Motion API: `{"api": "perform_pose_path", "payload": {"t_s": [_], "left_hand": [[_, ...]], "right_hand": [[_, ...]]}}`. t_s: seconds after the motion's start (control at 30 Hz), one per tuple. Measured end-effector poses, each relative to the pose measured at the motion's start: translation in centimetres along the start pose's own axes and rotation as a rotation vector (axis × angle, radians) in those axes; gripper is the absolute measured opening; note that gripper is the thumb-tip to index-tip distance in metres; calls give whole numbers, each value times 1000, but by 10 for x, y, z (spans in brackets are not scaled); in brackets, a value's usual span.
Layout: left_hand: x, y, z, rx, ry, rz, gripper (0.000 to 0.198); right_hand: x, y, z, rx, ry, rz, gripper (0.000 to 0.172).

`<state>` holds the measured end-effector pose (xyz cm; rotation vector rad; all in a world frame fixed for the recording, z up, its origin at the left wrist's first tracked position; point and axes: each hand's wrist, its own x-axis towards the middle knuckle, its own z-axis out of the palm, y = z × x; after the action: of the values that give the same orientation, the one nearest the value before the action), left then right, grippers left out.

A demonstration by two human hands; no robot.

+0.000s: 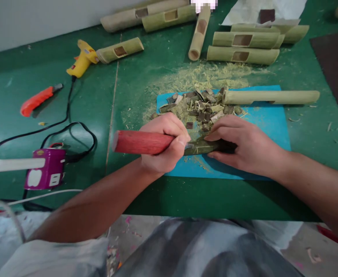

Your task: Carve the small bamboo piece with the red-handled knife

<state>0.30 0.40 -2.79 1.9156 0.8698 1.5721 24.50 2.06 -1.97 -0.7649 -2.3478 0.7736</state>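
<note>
My left hand (pixel 164 144) is closed round the red wooden handle (pixel 140 142) of a carving tool, whose metal tip meets a dark green bamboo piece (pixel 200 146). This piece lies on a blue mat (pixel 261 119), and my right hand (pixel 243 144) presses down on it with fingers wrapped over it. Just behind my hands sits a pile of bamboo chips (pixel 199 105). A long pale bamboo tube (pixel 269 97) rests on the mat's far edge.
Several cut bamboo tubes with rectangular holes (pixel 242 40) lie at the back of the green table (pixel 145 69). On the left are a yellow glue gun (pixel 82 59), an orange utility knife (pixel 37 100), black cables and a purple power strip (pixel 44 169). A dark sheet (pixel 336 65) covers the right.
</note>
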Motion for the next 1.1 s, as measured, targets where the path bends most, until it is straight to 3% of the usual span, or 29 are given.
{"api": "perform_pose_path", "payload": {"t_s": [0.13,0.4,0.57,0.8,1.1], "left_hand": [[1,-4,4,-48,13,59,21],[8,4,1,52,-90,135,23],[11,10,-1,64,-95,120,24],[15,17,-12,72,-312,103,7],[14,16,-10,46,-344,52,11]], "right_hand": [[-1,0,0,6,8,6,11],[0,0,0,-13,-7,12,13],[1,-2,-2,-11,-20,27,12],[0,-1,0,-21,-6,4,11],[1,-1,-1,3,-35,41,10]]}}
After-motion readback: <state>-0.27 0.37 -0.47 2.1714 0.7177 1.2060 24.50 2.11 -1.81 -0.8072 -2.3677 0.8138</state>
